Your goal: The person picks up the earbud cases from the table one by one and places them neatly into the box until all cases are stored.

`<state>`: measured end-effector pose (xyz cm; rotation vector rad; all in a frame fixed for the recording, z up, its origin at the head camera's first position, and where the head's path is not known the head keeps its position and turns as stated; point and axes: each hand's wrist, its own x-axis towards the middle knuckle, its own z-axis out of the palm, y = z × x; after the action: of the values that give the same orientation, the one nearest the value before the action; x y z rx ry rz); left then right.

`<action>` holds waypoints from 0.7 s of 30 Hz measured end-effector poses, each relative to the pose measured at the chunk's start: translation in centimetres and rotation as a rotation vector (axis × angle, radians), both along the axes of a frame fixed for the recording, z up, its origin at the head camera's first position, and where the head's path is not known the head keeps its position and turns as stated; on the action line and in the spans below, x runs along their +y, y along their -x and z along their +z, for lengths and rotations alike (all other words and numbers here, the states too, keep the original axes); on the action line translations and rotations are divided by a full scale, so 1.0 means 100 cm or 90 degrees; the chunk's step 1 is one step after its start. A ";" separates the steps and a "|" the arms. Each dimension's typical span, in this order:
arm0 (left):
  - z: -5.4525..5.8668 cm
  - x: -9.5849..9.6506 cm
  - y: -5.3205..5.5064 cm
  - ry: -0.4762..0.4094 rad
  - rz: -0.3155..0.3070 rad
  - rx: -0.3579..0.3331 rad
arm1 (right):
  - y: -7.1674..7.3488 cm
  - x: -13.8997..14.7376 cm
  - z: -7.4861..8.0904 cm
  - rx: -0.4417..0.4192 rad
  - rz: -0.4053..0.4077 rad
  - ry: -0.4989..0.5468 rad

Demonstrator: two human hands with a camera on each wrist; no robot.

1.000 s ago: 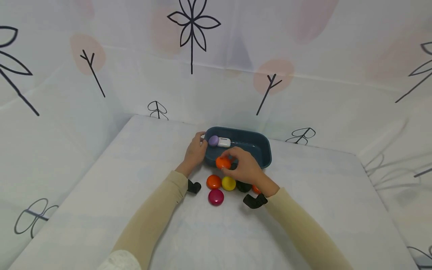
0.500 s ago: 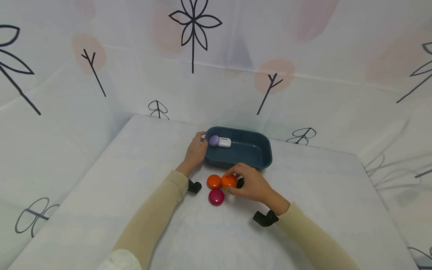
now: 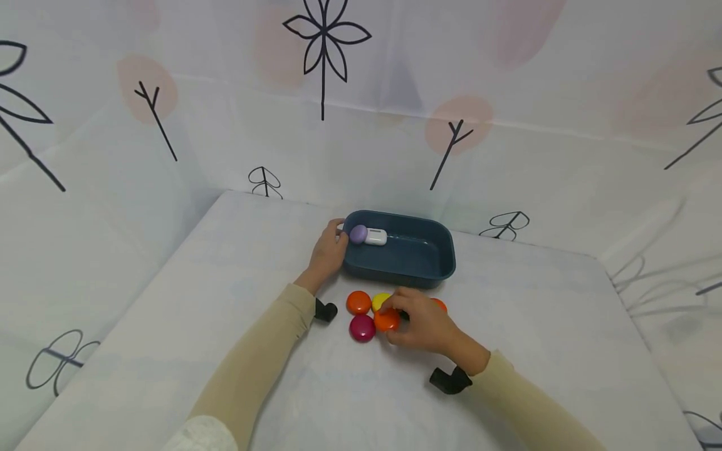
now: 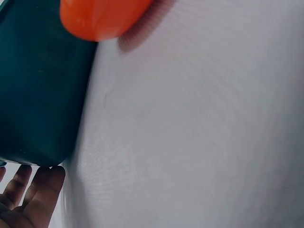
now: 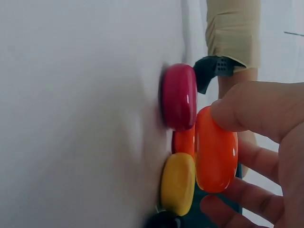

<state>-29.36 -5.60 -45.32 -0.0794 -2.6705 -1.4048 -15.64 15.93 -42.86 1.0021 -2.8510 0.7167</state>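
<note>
My right hand [image 3: 420, 319] holds a glossy orange rounded disc [image 3: 387, 320] between thumb and fingers. In the right wrist view this orange disc [image 5: 216, 152] is above the others, tilted on edge in that picture. Close by lie a magenta disc [image 3: 362, 328], a second orange disc [image 3: 358, 302] and a yellow disc [image 3: 381, 302]. Another orange disc [image 3: 439, 304] and a dark one [image 5: 164, 221] are partly hidden by the right hand. My left hand [image 3: 327, 254] touches the left end of a dark teal tray [image 3: 451, 254] with its fingertips.
Inside the tray's left part lie a purple round piece [image 3: 358, 234] and a white piece [image 3: 376, 237]. Black wrist mounts [image 3: 450, 380] stick out below both wrists. A white cloth covers the table [image 3: 316, 388], and a patterned sheet [image 3: 383, 94] hangs behind it.
My right hand has carried the orange disc from over the tray's front edge toward me, past the yellow disc to beside the magenta one. My left hand has stayed at the tray.
</note>
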 end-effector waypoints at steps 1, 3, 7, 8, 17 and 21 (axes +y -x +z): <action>0.000 0.000 0.000 0.000 0.001 0.000 | -0.001 0.000 0.000 -0.003 0.001 -0.003; -0.001 0.000 0.000 -0.002 0.002 0.003 | -0.002 0.000 -0.001 -0.004 0.001 -0.014; -0.001 0.000 -0.001 -0.006 0.003 0.010 | -0.004 0.001 -0.003 0.000 -0.001 -0.035; -0.001 0.000 -0.001 -0.006 0.003 0.011 | -0.004 0.000 -0.004 0.002 -0.001 -0.038; 0.000 -0.001 -0.002 -0.002 -0.004 0.023 | -0.009 0.000 -0.008 0.003 -0.004 -0.050; 0.000 -0.001 -0.003 -0.004 -0.003 0.020 | -0.010 0.000 -0.010 0.004 -0.002 -0.053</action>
<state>-29.11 -5.72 -45.33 -0.1055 -2.6429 -1.4012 -14.69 15.94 -43.82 1.0070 -2.8979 0.5984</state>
